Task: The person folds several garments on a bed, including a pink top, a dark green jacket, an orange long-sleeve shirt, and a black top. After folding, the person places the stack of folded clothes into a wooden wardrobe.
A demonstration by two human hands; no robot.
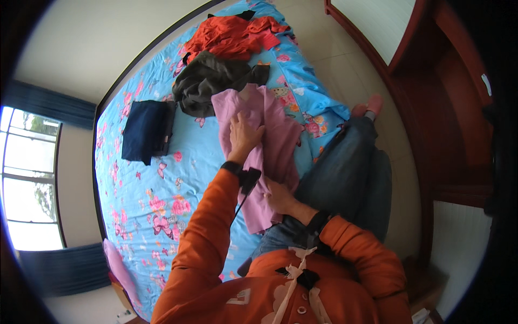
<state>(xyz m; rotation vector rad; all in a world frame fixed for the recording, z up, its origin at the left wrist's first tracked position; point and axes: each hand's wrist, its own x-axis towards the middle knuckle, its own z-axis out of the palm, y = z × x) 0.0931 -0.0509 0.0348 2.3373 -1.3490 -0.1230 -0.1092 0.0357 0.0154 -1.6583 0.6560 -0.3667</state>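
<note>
A pink long garment (281, 129), probably a top, lies lengthwise on the bed in front of me, its near end by my lap. My left hand (245, 136) rests on its upper part, palm down with the fingers spread over the cloth. Lower down, my right hand (279, 196) is closed at the garment's right side, with an edge of the cloth in its fingers; some fingertips are hidden. One side of the garment is folded over in a long strip beneath my left hand. Black bands circle both my wrists.
Beyond the pink garment lies a crumpled dark olive garment (208, 81), then a heap of orange-red clothes (226, 36). A folded navy garment (144, 132) sits to the left on the flowered blue bedsheet (199, 186). A pink pillow (120, 270) stands lower left; a wooden cabinet (431, 92) is right.
</note>
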